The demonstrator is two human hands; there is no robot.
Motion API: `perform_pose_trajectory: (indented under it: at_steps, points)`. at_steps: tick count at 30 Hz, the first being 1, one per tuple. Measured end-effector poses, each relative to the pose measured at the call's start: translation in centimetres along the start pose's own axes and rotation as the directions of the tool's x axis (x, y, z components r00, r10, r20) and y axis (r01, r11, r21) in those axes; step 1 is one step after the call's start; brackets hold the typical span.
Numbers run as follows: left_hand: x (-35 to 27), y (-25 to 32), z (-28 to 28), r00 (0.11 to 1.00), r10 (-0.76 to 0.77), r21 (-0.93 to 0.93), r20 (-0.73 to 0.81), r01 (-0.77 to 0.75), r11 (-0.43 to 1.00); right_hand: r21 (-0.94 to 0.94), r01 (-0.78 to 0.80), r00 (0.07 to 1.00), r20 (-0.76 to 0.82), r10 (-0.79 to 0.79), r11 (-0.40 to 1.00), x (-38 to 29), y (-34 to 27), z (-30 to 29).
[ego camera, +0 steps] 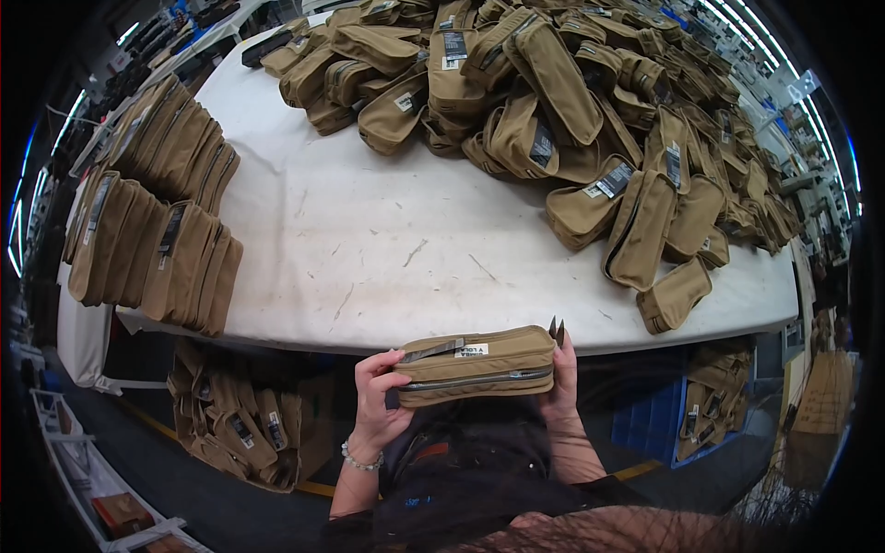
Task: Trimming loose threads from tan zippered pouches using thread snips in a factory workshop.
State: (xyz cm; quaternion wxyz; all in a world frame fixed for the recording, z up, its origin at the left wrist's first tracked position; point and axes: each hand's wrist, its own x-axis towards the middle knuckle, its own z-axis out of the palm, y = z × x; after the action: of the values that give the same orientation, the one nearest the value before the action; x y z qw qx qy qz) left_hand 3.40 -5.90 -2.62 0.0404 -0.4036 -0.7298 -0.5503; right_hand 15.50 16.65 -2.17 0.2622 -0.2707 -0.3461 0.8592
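Note:
A tan fabric zippered pouch is held level between both hands just off the table's near edge, its dark zipper facing me and a dark hang tag and pale label on its top. My left hand grips its left end, a beaded bracelet on the wrist. At the right end, my right hand holds the pouch, its fingers largely hidden behind it. The pointed metal tips of a small tool, apparently thread snips, stick up from that hand.
A large heap of similar pouches covers the far and right parts of the white-covered table. Upright rows of pouches stand at its left. Below are a filled carton at left and a blue crate at right.

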Motion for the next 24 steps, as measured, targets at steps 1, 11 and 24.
perform_pose_trajectory:
  at_steps: [1,11,24]
  points:
    - [0.0,0.0,0.0,1.000,-0.008,0.001,-0.008,0.008,1.000,0.000,0.001,1.000,-0.002,-0.001,1.000,0.0,0.1,-0.3]
    - [1.0,0.9,0.1,0.994,0.108,0.143,0.029,-0.111,0.984,0.003,0.059,0.996,0.069,-0.060,0.998,0.0,0.2,-0.5]
    - [4.6,3.1,0.7,0.969,-0.044,0.172,0.241,0.002,0.985,-0.158,0.025,0.999,-0.031,-0.030,0.987,0.7,0.0,-0.2]
